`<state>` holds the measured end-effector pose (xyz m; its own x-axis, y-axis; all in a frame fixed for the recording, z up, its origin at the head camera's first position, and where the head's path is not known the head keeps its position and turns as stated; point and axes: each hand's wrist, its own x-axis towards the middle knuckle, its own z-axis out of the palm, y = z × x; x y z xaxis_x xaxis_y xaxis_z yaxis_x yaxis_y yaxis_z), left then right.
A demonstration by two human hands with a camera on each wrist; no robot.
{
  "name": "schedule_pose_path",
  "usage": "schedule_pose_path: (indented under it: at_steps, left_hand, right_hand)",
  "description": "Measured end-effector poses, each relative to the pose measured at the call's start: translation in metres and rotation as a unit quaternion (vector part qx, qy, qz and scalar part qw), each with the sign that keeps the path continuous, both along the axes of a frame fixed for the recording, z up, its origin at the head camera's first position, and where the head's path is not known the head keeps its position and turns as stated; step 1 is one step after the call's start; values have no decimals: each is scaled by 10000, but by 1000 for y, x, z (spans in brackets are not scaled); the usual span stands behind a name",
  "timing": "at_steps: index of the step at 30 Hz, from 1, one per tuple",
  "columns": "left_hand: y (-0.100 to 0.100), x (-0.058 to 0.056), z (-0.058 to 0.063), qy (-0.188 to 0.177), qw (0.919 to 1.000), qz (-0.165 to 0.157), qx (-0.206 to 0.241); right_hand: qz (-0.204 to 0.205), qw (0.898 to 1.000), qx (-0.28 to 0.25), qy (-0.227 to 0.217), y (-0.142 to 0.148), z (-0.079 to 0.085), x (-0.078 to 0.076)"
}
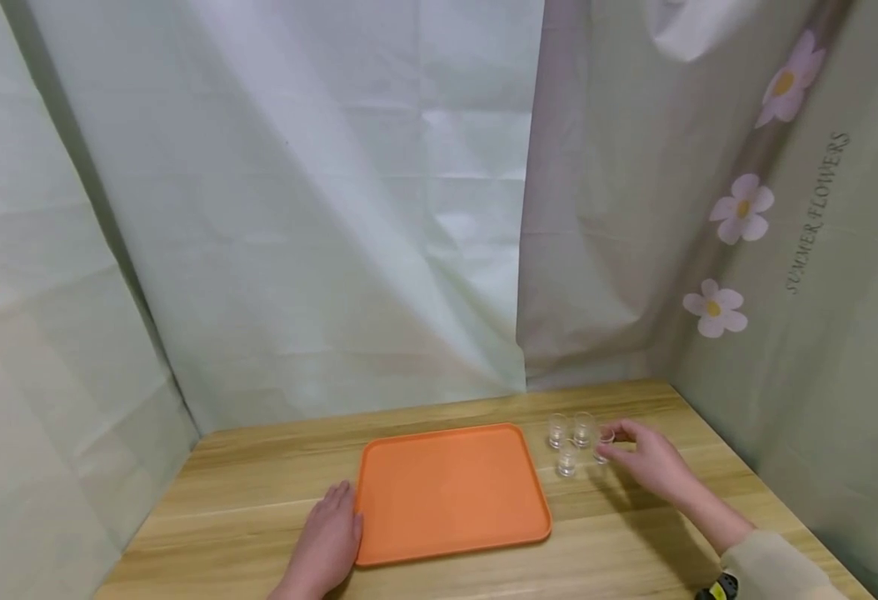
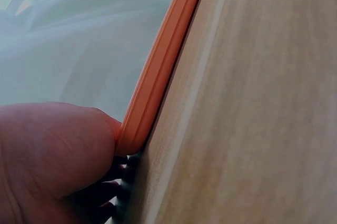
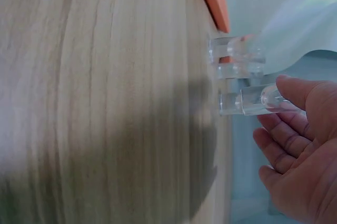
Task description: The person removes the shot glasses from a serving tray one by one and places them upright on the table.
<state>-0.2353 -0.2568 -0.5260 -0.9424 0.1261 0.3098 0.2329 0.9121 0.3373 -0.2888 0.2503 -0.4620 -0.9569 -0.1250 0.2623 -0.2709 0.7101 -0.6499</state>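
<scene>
An orange tray (image 1: 450,492) lies flat on the wooden table. At its left edge my left hand (image 1: 324,533) rests with fingers extended, the thumb side against the rim; the left wrist view shows the hand (image 2: 58,155) touching the tray's edge (image 2: 158,71). To the right of the tray, my right hand (image 1: 652,458) pinches a small clear shot glass (image 1: 601,450) near its top between thumb and fingers. In the right wrist view this glass (image 3: 231,103) stands upright, its base close to the tabletop. Three similar clear glasses (image 1: 567,460) stand grouped just left of it.
The wooden table (image 1: 259,475) extends around the tray. Pale curtains (image 1: 334,208) hang behind and on both sides, the right one printed with flowers (image 1: 742,208). A black and yellow device (image 1: 720,587) sits at the right wrist by the sleeve.
</scene>
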Motion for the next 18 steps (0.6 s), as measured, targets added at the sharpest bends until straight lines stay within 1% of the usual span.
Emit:
schedule_pose_path:
  at_steps: [3,6,14,18]
  left_hand:
    - [1,2,6,-143,9999,47,-72]
    - [3,3,9,-257,9996,61,-120]
    - [4,3,12,-295,9994,70,-161]
    - [3,2,10,-360,9993,77,-109]
  right_hand:
    - [-26,10000,-8,33,-2,-3,-3]
    - [-29,10000,2,35,-2,-5,-5]
    - [19,10000,-43,-24,-2,-8,-7]
    - [36,9999,-127,-79,0,-12,-9]
